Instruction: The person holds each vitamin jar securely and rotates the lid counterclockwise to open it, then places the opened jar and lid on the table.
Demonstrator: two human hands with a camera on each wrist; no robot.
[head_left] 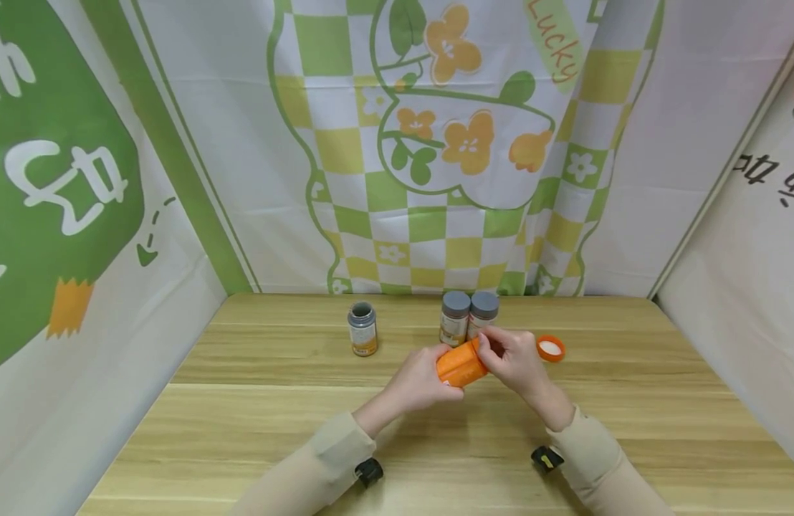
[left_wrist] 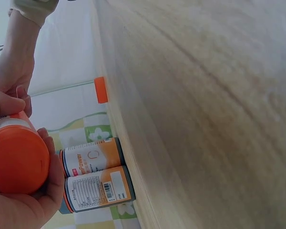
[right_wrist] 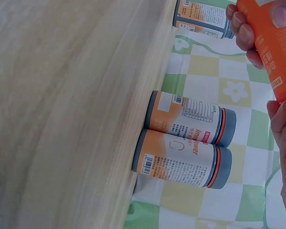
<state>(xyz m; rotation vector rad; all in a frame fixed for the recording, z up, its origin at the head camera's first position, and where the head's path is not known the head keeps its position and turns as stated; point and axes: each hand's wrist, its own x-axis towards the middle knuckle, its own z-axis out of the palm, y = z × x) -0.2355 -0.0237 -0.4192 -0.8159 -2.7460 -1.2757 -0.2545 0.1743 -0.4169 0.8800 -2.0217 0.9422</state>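
Note:
An orange bottle (head_left: 460,364) is held tilted above the table, its mouth end up and to the right. My left hand (head_left: 425,380) grips its body, with the base (left_wrist: 19,160) toward the left wrist camera. At the mouth end, the thumb and fingers of my right hand (head_left: 516,358) are curled in a pinch; whether they hold the rim or a seal is hidden. An orange cap (head_left: 550,349) lies on the table right of that hand, its white inside facing up. Behind the hands stand two grey-capped supplement bottles (right_wrist: 183,157), side by side.
An uncapped grey bottle (head_left: 362,331) stands upright to the left, near the back of the wooden table (head_left: 242,430). Cloth walls with printed patterns (head_left: 436,236) enclose the table's back and sides.

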